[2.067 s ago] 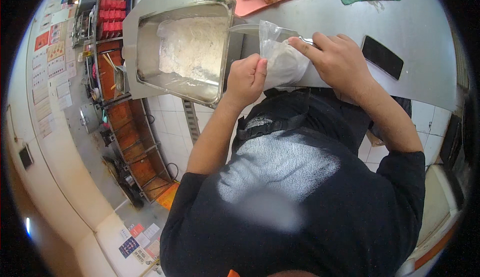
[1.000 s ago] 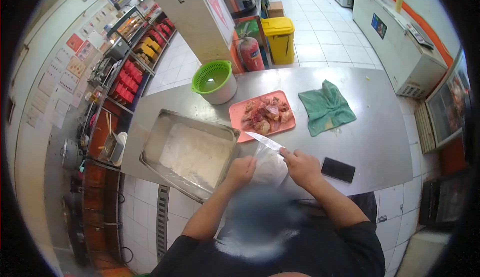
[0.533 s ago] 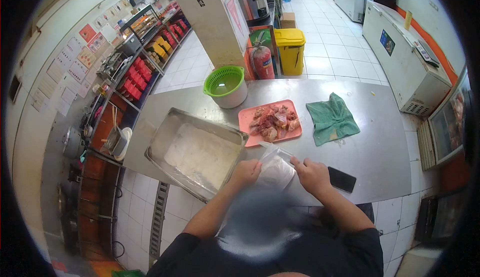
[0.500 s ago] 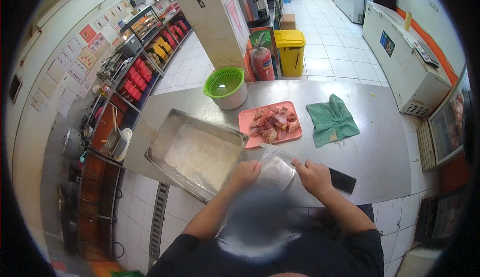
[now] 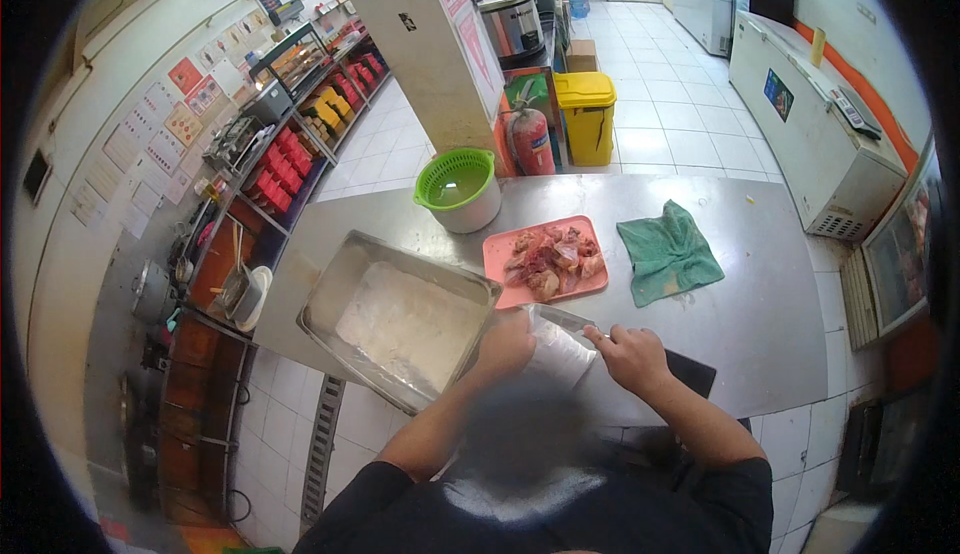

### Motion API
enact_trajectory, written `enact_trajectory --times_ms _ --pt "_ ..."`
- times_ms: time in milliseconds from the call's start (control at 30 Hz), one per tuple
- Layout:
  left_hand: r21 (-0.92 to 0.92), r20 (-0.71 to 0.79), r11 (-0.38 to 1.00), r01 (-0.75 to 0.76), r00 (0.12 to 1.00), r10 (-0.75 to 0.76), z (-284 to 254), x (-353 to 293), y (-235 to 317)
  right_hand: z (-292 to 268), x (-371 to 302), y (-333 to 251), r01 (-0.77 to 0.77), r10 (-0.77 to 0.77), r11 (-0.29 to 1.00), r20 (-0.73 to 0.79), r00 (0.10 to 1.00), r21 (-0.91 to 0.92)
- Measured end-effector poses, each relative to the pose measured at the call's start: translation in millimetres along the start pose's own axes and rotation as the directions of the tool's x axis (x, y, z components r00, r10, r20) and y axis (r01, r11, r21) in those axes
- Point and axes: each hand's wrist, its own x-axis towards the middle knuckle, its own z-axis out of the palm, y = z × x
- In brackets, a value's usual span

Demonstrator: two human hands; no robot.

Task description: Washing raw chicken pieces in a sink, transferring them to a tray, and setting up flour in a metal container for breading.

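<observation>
A clear plastic bag (image 5: 560,354) with white contents is at the table's near edge, between my hands. My left hand (image 5: 508,342) is closed on the bag's left side, close to the steel pan's corner. Opposite it, my right hand (image 5: 634,358) has its fingers curled at the bag's upper right edge. The deep steel pan (image 5: 325,272) to the left holds pale powder (image 5: 405,319). Beyond the bag lies a pink tray (image 5: 495,246) with pieces of raw meat (image 5: 555,262). A dark blurred shape hides the bag's lower end.
A white bucket with a green strainer (image 5: 458,189) stands behind the pan. The green cloth (image 5: 670,254) lies right of the tray, and a dark phone (image 5: 693,374) sits beside my right hand. Past the steel table (image 5: 770,324) are a fire extinguisher (image 5: 530,142) and yellow bin (image 5: 588,124).
My left hand has moved slightly right and turned more over the bag's edge. The bag's mouth is drawn out toward my right hand. The whole view has shifted a little.
</observation>
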Motion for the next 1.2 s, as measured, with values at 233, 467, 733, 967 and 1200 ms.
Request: enact_trajectory --times_ms 233,467,733,967,1200 --pt "-0.011 0.0 0.995 -0.1 0.995 0.1 -7.9 5.1 -8.1 2.9 14.9 -23.4 -0.092 0.081 0.992 0.122 0.989 0.089" --pt "-0.002 0.001 0.997 -0.079 0.997 0.079 -5.0 -15.9 -10.1 37.0 33.2 95.4 -0.592 0.582 0.805 0.143 0.801 0.042" --pt "-0.196 0.031 0.974 -0.116 0.992 0.124 -18.7 -14.9 -13.8 90.7 -5.8 144.0 -0.851 0.795 0.52 0.325 0.512 0.069" --pt "-0.262 0.102 0.954 -0.145 0.979 0.176 -18.5 -6.8 -8.4 121.2 -3.9 91.2 -0.636 0.642 0.754 0.02 0.766 0.163" --pt "-0.387 0.11 0.913 -0.129 0.977 0.184 -17.2 -3.4 -24.1 117.6 48.3 -18.1 -0.073 0.1 0.395 0.036 0.994 0.916"
